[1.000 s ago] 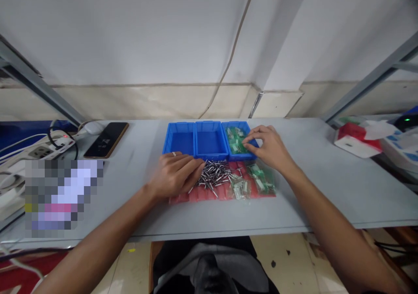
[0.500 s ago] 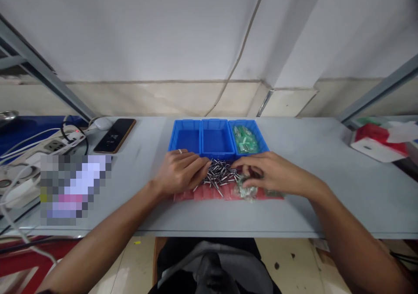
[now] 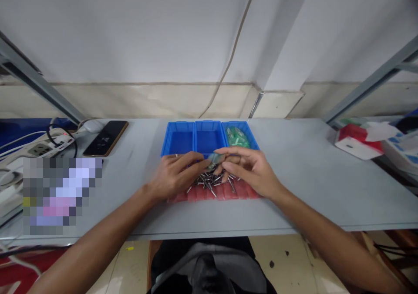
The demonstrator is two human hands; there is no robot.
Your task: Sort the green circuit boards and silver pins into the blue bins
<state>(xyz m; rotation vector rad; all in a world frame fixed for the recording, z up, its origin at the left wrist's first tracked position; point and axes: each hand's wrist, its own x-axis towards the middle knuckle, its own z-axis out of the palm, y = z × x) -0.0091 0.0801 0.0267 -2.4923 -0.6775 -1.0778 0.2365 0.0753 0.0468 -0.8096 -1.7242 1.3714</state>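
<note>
On a grey bench (image 3: 342,176) against a pale wall (image 3: 146,33), pinched in the right hand (image 3: 253,168): a small translucent bag (image 3: 214,158), just above loose metal pins (image 3: 209,181), near the blue bins (image 3: 179,142). Probably kept low for steadiness. Against its left edge, left hand (image 3: 176,174), grip impossible to tell.

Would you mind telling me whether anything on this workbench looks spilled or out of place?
Nothing plainly stands out. The slim metal pieces on the red sheet point every which way, which looks untidy, but I see none beyond it.
</note>
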